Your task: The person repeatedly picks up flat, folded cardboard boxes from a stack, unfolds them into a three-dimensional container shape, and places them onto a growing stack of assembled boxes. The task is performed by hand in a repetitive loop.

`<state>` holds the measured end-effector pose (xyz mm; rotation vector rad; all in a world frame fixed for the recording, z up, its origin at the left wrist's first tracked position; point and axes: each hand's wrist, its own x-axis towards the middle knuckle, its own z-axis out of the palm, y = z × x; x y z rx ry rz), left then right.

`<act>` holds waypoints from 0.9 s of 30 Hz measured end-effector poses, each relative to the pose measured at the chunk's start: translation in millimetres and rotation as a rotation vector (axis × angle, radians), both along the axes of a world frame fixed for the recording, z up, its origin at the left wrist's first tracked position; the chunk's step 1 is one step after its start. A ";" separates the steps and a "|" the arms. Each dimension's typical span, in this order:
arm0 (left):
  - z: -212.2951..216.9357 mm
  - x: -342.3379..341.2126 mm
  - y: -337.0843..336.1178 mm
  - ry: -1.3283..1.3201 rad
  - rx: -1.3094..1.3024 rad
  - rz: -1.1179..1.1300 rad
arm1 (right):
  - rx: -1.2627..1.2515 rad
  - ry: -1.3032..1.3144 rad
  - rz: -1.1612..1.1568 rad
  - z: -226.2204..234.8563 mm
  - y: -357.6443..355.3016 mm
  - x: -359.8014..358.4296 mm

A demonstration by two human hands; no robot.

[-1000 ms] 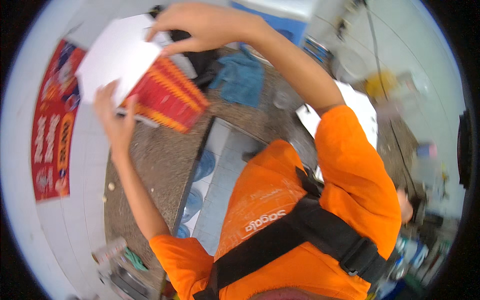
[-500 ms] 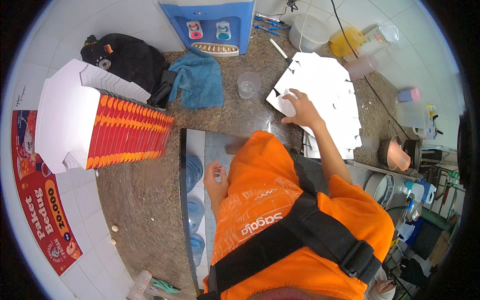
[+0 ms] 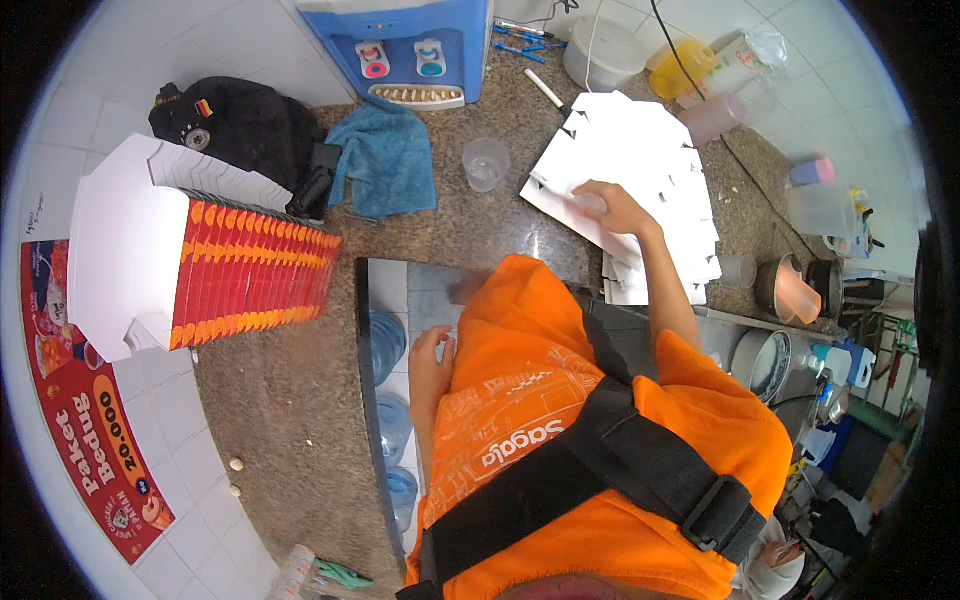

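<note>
We take our bearings from the clear plastic cup (image 3: 486, 165) on the speckled surface (image 3: 280, 420). To its right, here's the action: our right hand (image 3: 624, 213) is at the stack of flat white cartons (image 3: 640, 150), fingers bent over them; whether they pinch a sheet, we cannot tell. Our left hand (image 3: 432, 365) hangs nearer us than the cup, beside the orange shirt (image 3: 520, 350), fingers loosely curled, clear of the thumb, nothing in them. Well left of the cup, we have the nested red-and-orange cartons (image 3: 255, 280), packed in a tight row. Just left of it lies the blue cloth (image 3: 390, 165); beyond and left, the blue water dispenser (image 3: 400, 30); beyond and right, a white marker (image 3: 543, 88).
</note>
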<state>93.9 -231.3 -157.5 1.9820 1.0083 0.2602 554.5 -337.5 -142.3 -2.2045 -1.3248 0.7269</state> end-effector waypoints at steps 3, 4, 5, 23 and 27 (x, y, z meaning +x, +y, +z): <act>-10.1 -13.4 -4.4 -0.014 -0.016 0.020 | -0.033 -0.199 -0.199 19.8 3.1 -2.6; -14.5 -15.9 -6.2 -0.025 -0.022 0.021 | -0.038 -0.242 -0.226 25.9 1.0 -0.3; -17.4 -20.8 -9.2 -0.008 -0.030 0.018 | -0.043 -0.283 -0.253 31.0 -2.2 2.3; 195.6 2.9 21.1 -0.629 0.380 0.268 | 0.650 -0.197 0.541 336.6 36.6 -83.8; 263.7 -7.3 13.9 -0.566 0.770 0.182 | 0.496 0.290 1.066 329.2 89.6 -130.0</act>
